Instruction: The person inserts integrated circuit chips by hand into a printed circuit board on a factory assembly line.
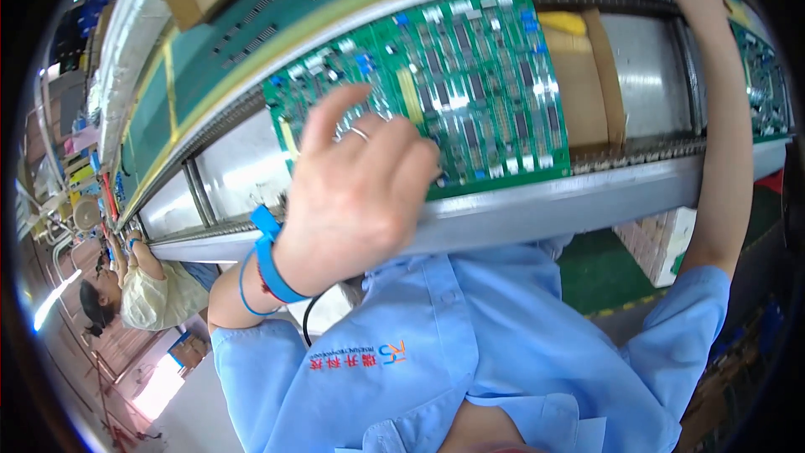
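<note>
A large green circuit board (493, 88), crowded with black chips, white connectors and blue parts, rests across the two rails of a conveyor. My left hand (360, 176) is over its left part, back of the hand upward. Its fingers curl down toward the board's near edge, with one finger raised apart and a ring on another. The fingertips and whatever they hold are hidden. A blue wrist strap (281, 273) circles the left wrist. My right forearm (725, 117) reaches across the conveyor on the right, and its hand lies beyond the upper edge of the picture.
The near metal rail (520, 205) runs between my body and the board. A cardboard box (587, 84) lies right of the board, and another circuit board (759, 88) sits at far right. A green mat (226, 75) covers the far ledge. Another person (159, 294) works at far left.
</note>
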Motion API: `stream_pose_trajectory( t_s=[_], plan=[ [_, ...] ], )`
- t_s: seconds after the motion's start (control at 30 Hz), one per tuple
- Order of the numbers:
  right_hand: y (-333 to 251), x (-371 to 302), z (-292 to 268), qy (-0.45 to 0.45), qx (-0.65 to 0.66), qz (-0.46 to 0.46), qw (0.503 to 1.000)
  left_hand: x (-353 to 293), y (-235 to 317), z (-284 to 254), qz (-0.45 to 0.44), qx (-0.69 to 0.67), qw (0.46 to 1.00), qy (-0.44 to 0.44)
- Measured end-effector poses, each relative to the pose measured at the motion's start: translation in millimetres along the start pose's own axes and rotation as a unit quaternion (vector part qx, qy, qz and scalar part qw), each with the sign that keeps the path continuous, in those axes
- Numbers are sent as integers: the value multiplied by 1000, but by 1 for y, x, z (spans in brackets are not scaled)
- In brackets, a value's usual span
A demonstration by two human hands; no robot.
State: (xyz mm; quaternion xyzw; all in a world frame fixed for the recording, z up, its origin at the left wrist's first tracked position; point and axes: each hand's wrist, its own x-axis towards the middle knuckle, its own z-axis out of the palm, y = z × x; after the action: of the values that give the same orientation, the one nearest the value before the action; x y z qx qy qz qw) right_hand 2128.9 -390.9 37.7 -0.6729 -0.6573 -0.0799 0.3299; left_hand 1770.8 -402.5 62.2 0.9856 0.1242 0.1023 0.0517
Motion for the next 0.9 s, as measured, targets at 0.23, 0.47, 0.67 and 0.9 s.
stream_pose_trajectory(
  t_s=[0.23,0.47,0.67,0.9],
  plan=[
    [18,-10,8,-33,65,71,995,-4,13,1,-47,15,999,1],
    [-3,-4,7,3,110,103,989,-3,6,-15,-70,44,996,-10],
    [-3,-6,4,-8,131,122,984,45,-124,-40,-172,-214,953,128],
    [-7,-5,5,-2,90,75,993,83,-221,-15,-103,174,971,129]
  ],
)
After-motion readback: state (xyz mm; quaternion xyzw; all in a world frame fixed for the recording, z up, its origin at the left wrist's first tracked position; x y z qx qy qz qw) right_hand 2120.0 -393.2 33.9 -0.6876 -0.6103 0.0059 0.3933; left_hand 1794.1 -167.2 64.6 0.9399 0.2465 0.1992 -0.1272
